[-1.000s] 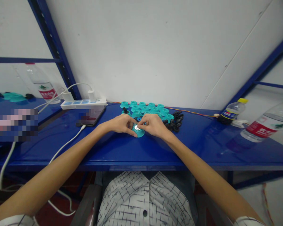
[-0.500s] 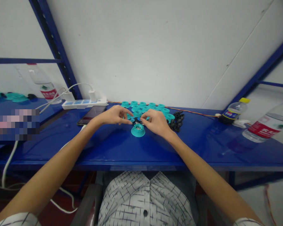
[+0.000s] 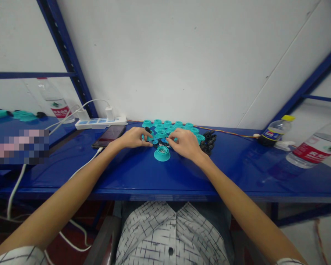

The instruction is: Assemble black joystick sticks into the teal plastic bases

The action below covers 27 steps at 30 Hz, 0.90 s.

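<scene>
Just in front of my hands a turquoise flared ring part (image 3: 162,154) stands on the blue table. My left hand (image 3: 135,138) is beside the small parts, thumb and fingers apart. A short black piece (image 3: 148,129) shows right behind its fingers; contact cannot be made out. My right hand (image 3: 185,142) is bent in a pinch over the pile of small black and blue parts (image 3: 162,142). Its fingertips are close to a small blue disc, and what they hold is too small to tell. Behind the hands sit several more turquoise ring parts (image 3: 178,125).
A heap of black parts (image 3: 209,142) lies right of my right hand. At left are a phone (image 3: 110,135) on a cable and a white power strip (image 3: 99,122). A cola bottle (image 3: 276,131) and a water bottle (image 3: 314,147) stand at right. The wall rises behind.
My left hand has drawn back slightly to the left, its fingers curling more, and a black piece now shows behind them. My right hand has shifted slightly right, uncovering more small parts.
</scene>
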Tool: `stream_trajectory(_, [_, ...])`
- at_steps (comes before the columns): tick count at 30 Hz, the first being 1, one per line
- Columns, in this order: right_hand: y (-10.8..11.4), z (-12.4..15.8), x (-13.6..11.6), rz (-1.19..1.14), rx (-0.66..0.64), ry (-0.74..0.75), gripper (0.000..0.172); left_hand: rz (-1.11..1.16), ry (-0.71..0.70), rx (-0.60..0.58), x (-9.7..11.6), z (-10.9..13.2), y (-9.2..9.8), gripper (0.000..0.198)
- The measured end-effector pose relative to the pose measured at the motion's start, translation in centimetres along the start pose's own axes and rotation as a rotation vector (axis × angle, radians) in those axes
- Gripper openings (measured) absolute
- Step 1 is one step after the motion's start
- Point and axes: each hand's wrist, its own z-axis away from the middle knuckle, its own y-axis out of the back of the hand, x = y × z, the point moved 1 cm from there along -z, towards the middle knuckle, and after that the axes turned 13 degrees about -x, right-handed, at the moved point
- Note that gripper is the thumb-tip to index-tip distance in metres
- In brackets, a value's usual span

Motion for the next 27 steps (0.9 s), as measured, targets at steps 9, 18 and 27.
stream_trajectory(9, [0.1,0.1,-0.1,0.038,-0.033,0.011,0.027,-0.234,-0.031,-0.059,0.7,-0.7,-1.2,0.036])
stream_trajectory(18, [0.0,0.2,0.1,0.06,-0.052,0.042,0.029,-0.181,-0.064,-0.071,0.3,-1.0,-1.4,0.03])
stream_trajectory(27, [-0.2,0.2,0.1,0.08,-0.068,0.057,0.03,-0.23,0.002,-0.008,0.7,-0.9,-1.3,0.033])
